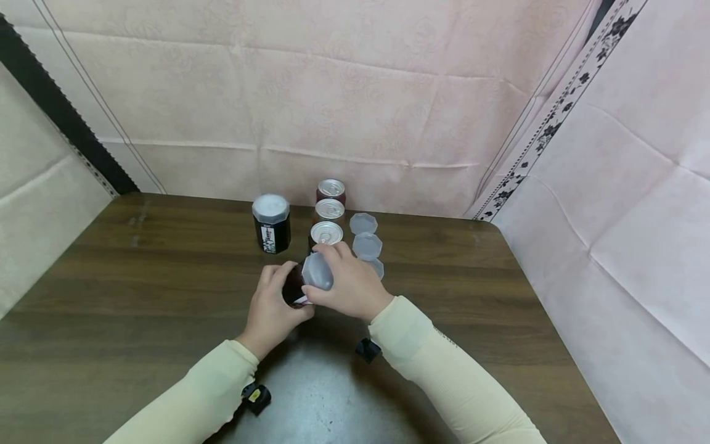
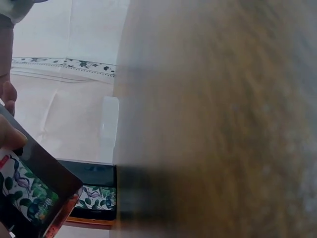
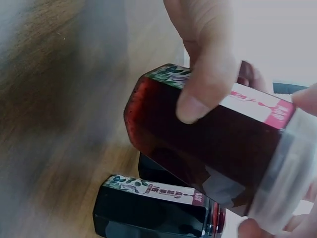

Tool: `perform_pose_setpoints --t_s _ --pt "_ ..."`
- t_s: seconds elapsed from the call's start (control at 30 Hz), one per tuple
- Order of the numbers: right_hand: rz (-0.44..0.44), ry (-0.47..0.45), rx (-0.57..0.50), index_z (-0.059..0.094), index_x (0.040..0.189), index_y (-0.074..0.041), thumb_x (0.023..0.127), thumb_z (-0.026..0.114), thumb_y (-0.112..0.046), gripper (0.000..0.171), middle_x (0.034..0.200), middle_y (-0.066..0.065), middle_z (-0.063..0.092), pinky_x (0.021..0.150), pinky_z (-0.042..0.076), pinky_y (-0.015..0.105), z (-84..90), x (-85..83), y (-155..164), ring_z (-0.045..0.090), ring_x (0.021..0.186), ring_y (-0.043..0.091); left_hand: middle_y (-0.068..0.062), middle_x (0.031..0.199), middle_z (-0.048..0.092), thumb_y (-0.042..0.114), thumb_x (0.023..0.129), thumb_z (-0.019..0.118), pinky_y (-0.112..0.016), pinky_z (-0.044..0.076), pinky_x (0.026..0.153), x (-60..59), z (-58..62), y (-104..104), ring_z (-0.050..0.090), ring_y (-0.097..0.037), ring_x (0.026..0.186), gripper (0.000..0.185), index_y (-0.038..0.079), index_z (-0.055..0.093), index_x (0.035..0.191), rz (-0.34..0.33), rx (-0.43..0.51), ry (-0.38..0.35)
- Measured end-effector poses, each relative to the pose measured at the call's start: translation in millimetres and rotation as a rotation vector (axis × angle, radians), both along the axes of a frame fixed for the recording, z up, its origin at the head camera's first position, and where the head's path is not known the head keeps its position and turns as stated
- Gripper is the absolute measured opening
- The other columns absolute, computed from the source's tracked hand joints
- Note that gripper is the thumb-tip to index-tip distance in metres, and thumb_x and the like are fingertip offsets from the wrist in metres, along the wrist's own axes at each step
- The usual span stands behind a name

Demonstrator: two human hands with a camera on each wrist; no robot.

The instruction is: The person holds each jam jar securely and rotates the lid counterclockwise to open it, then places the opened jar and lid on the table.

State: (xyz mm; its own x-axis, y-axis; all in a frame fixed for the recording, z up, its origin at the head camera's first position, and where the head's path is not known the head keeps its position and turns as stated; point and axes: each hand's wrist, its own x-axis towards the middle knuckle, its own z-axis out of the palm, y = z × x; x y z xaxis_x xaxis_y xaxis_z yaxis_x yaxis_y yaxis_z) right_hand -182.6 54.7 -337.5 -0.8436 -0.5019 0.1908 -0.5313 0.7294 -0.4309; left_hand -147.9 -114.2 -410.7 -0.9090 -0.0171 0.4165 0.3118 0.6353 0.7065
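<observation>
Lid removal, part done: three jars (image 1: 330, 213) uncapped, lids (image 1: 366, 243) aside; left hand (image 1: 272, 308) clasps fourth jar (image 1: 294, 287), right hand (image 1: 346, 283) grasping its lid (image 1: 318, 271); one capped jar (image 1: 271, 223) left.

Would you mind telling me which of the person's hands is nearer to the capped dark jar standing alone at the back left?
Left. The left hand grips the tilted jar just in front of the capped jar; the right hand, holding that tilted jar's lid, lies farther right.

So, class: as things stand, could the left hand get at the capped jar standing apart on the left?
Probably not yet: the left hand grips the tilted jar. The capped jar stands unobstructed beyond it.
</observation>
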Motion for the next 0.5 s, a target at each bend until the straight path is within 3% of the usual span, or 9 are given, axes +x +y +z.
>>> perform_pose_setpoints --t_s 0.5 --pt "0.038 0.054 -0.096 0.054 0.131 -0.015 0.080 0.065 -0.044 0.060 0.127 0.006 0.052 0.068 0.053 0.031 -2.0 0.2 4.6 0.059 0.085 0.018 -0.014 0.114 0.049 0.014 0.064 0.086 -0.047 0.051 0.081 3.3 5.0 1.0 0.050 -0.028 0.100 0.071 0.004 0.053 0.125 -0.054 0.003 0.015"
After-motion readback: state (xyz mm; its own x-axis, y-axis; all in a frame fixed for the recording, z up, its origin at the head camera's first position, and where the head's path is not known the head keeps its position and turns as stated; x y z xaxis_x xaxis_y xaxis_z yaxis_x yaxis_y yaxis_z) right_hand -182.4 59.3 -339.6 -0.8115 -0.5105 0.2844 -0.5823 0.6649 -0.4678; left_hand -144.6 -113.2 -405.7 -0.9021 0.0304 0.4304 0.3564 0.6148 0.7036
